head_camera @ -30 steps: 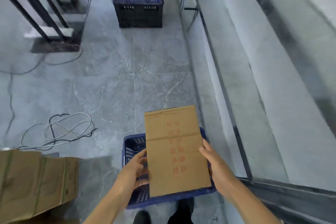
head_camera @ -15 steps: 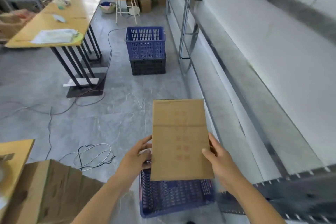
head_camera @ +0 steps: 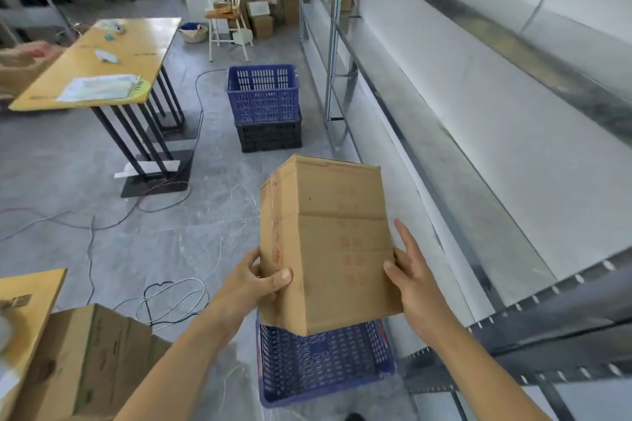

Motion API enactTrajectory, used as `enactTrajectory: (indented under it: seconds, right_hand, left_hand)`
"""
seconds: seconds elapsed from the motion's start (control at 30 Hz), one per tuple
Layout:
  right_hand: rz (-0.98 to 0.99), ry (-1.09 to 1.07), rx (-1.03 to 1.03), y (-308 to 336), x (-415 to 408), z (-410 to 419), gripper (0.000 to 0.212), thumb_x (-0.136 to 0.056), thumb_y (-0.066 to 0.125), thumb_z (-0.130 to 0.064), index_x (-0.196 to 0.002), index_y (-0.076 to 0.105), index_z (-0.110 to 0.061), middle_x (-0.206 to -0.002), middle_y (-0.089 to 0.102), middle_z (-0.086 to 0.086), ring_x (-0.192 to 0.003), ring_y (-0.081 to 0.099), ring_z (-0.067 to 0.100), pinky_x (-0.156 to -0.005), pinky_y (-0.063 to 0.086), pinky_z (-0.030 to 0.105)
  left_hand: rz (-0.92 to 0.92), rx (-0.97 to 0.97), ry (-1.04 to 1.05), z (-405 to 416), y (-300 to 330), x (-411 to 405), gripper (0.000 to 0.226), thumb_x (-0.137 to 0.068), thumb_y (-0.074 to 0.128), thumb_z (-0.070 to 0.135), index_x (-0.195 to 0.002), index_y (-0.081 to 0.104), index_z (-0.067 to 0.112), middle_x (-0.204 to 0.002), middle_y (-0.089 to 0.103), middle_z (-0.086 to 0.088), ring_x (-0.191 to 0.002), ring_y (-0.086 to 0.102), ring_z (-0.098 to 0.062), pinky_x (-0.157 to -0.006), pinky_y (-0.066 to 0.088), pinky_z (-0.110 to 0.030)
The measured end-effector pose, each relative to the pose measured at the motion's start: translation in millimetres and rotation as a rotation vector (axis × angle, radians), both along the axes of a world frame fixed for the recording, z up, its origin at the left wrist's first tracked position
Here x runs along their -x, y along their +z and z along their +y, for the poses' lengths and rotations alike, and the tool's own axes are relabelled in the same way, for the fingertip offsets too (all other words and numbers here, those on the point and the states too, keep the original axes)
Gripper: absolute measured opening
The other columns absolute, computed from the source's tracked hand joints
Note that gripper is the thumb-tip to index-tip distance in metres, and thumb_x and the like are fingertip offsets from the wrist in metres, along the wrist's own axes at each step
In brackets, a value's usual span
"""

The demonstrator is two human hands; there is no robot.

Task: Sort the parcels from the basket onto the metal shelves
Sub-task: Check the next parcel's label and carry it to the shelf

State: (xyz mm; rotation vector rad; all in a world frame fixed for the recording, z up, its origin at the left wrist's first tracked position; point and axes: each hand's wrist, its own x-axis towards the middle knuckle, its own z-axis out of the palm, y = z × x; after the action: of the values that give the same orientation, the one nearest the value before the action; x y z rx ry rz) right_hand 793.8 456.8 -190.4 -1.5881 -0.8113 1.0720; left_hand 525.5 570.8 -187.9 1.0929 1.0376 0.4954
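I hold a brown cardboard parcel [head_camera: 331, 239] with faded red print, tilted so its taped left side shows. My left hand [head_camera: 254, 280] grips its lower left edge, thumb on the front face. My right hand [head_camera: 410, 270] presses flat against its right side. The parcel hangs above a blue plastic basket [head_camera: 321, 366] on the floor, whose inside shows no other parcel. The metal shelves [head_camera: 478, 202] run along the right wall, their near boards bare, with a perforated front rail [head_camera: 547, 314] just right of my right hand.
A stacked blue and black crate [head_camera: 265, 106] stands ahead by the shelf post. A yellow table [head_camera: 102, 65] is at the left, a large cardboard box [head_camera: 82, 362] at my lower left. Cables [head_camera: 164, 301] lie on the grey floor. A white chair [head_camera: 224, 3] and boxes stand far back.
The parcel has risen from just above the basket and turned so its left side shows. My view has lifted, bringing the table, chair and far room into sight.
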Motion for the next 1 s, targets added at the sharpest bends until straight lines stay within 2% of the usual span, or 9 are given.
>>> enactTrajectory:
  seconds: [0.1,0.17,0.3,0.47,0.63,0.73,0.83,0.93,1.0]
  right_hand:
    - [-0.177,0.076,0.005,6.4,8.0,2.7,0.055,-0.113,0.039,-0.014,-0.138,0.040,-0.063,-0.155,0.045,-0.015,-0.132,0.041,-0.020,-0.122,0.032,0.027]
    - [-0.226,0.123,0.020,7.6,12.8,5.5,0.045,-0.112,0.041,-0.026,-0.147,0.036,-0.055,-0.156,0.038,-0.007,-0.128,0.036,-0.025,-0.116,0.031,0.017]
    - [-0.149,0.146,0.036,6.6,12.7,6.6,0.067,-0.097,0.045,-0.062,-0.160,0.026,-0.049,-0.165,0.030,-0.013,-0.148,0.035,0.004,-0.127,0.026,0.041]
    - [-0.020,0.195,0.032,8.8,11.4,9.2,0.057,-0.100,0.034,-0.070,-0.156,0.030,-0.058,-0.162,0.041,-0.025,-0.148,0.040,0.000,-0.127,0.031,0.047]
    - [0.067,0.247,-0.027,13.8,6.5,6.5,0.064,-0.094,0.041,-0.078,-0.155,0.035,-0.057,-0.158,0.047,-0.028,-0.145,0.044,-0.005,-0.125,0.033,0.044]
    - [0.143,0.208,-0.057,15.1,1.1,5.0,0.075,-0.087,0.058,-0.073,-0.154,0.043,-0.043,-0.150,0.061,-0.015,-0.137,0.058,0.007,-0.117,0.046,0.046]
    - [0.243,0.129,-0.073,18.4,-6.6,3.5,0.066,-0.083,0.073,-0.056,-0.143,0.055,-0.034,-0.135,0.073,-0.002,-0.120,0.072,0.018,-0.091,0.063,0.039]
    - [0.368,0.067,-0.077,20.4,-8.4,0.4,0.049,-0.092,0.071,-0.039,-0.138,0.060,-0.027,-0.130,0.075,0.004,-0.116,0.073,0.024,-0.082,0.065,0.038]
    - [0.437,0.030,-0.087,15.7,-7.8,-3.1,0.043,-0.095,0.064,-0.034,-0.137,0.062,-0.025,-0.132,0.075,0.007,-0.117,0.073,0.025,-0.081,0.065,0.038]
  left_hand:
    - [-0.002,-0.032,0.036,-0.2,4.7,-2.9,0.114,-0.039,0.099,0.052,-0.139,0.053,0.026,-0.134,0.069,-0.004,-0.120,0.069,-0.023,-0.101,0.057,-0.049]
    - [-0.055,-0.013,0.056,-4.0,8.1,-8.4,0.097,-0.048,0.097,0.041,-0.134,0.053,0.033,-0.128,0.073,-0.003,-0.117,0.072,-0.025,-0.101,0.057,-0.055]
    - [-0.115,0.011,0.056,-9.5,9.5,-17.8,0.087,-0.056,0.096,0.038,-0.130,0.052,0.046,-0.118,0.079,0.007,-0.108,0.077,-0.019,-0.092,0.062,-0.048]
    - [-0.103,0.020,0.031,-13.9,10.8,-21.6,0.085,-0.069,0.095,0.039,-0.134,0.046,0.063,-0.123,0.076,0.014,-0.105,0.076,-0.011,-0.072,0.065,-0.033]
    - [-0.081,-0.029,-0.007,-13.0,16.1,-21.2,0.071,-0.078,0.083,0.047,-0.134,0.045,0.069,-0.129,0.071,0.021,-0.114,0.072,-0.007,-0.079,0.065,-0.043]
    - [-0.063,-0.044,-0.049,-14.2,24.3,-22.8,0.051,-0.088,0.064,0.059,-0.135,0.047,0.071,-0.131,0.067,0.026,-0.122,0.066,-0.006,-0.086,0.064,-0.048]
    - [0.022,-0.134,-0.073,-13.5,34.3,-25.9,0.040,-0.097,0.046,0.052,-0.132,0.052,0.069,-0.134,0.064,0.026,-0.122,0.063,-0.008,-0.101,0.055,-0.045]
    - [0.095,-0.280,-0.068,-13.6,36.5,-26.9,0.046,-0.107,0.053,0.029,-0.124,0.058,0.071,-0.132,0.065,0.021,-0.125,0.059,-0.004,-0.107,0.045,-0.030]
    - [0.116,-0.314,-0.078,-15.8,34.5,-25.1,0.048,-0.097,0.067,0.044,-0.133,0.051,0.071,-0.145,0.055,0.024,-0.134,0.049,0.005,-0.103,0.042,-0.020]
